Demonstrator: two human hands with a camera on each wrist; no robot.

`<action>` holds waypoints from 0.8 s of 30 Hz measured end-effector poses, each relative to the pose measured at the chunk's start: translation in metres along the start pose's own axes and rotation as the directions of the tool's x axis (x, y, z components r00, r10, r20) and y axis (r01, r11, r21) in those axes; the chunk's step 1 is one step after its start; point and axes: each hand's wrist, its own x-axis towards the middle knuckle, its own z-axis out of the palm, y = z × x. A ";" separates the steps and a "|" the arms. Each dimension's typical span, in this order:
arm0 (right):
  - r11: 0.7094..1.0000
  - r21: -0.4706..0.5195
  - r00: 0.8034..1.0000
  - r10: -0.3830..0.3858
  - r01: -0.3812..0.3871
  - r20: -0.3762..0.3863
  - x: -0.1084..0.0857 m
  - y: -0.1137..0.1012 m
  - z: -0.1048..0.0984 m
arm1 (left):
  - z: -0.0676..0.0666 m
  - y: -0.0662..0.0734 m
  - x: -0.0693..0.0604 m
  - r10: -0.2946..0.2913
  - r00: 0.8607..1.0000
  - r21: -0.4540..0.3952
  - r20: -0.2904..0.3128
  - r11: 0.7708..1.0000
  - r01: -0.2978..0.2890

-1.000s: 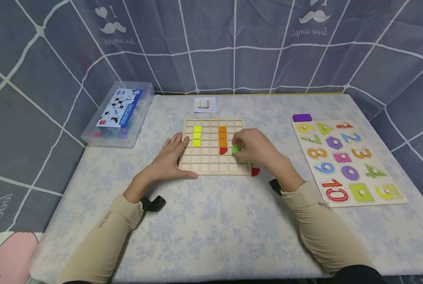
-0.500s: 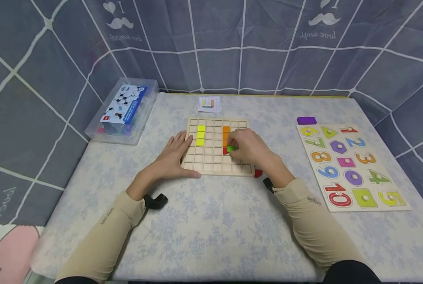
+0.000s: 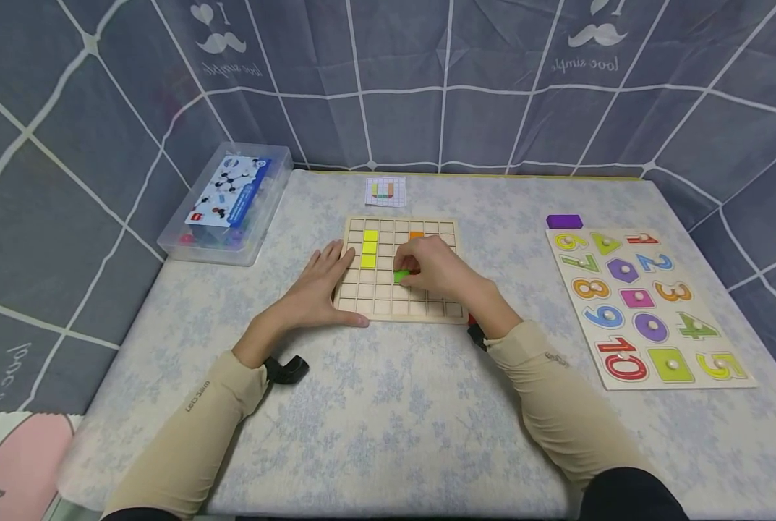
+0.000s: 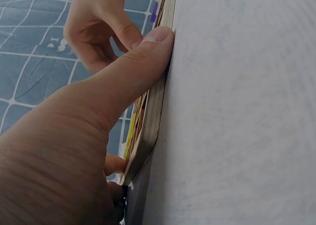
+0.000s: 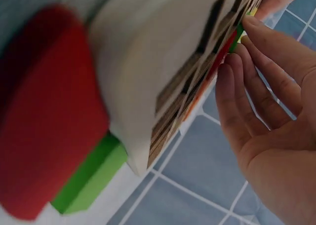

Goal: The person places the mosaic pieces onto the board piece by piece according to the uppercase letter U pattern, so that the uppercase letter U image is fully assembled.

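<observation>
A wooden grid board lies on the table in the head view. My left hand rests against its left side, fingers extended and thumb along the front edge. Over the middle of the grid, my right hand pinches a small green block between thumb and fingers. Several yellow square blocks form a column on the left of the grid. One orange block shows above my right hand, which hides the rest of that column. In the right wrist view, a red piece sits beside the held block.
Beside the board's right edge lie a red rounded piece and another green block. A pattern card is behind the board. A clear plastic box stands back left; a number-and-shape puzzle and purple block lie right.
My right hand has carried the green block leftward across the grid, past the red piece under the orange column, and now covers that piece in the head view. My left hand has stayed at the board.
</observation>
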 end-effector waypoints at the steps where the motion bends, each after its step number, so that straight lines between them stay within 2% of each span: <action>1: 1.000 0.006 1.000 0.000 0.000 0.000 0.001 -0.001 0.001 | 0.000 0.000 0.000 0.001 1.000 -0.001 0.000 1.000 -0.001; 11: 1.000 0.002 1.000 0.015 -0.015 -0.017 -0.006 0.002 0.000 | -0.001 0.001 0.000 0.000 1.000 0.006 0.003 1.000 0.000; 15: 0.999 0.023 0.999 0.035 -0.035 -0.033 -0.019 0.010 -0.008 | 0.000 0.002 0.000 0.000 1.000 0.009 0.004 1.000 -0.001; 24: 0.990 0.020 0.989 0.142 -0.141 -0.036 -0.060 0.029 -0.034 | -0.001 0.002 0.000 -0.006 1.000 0.011 0.000 1.000 0.006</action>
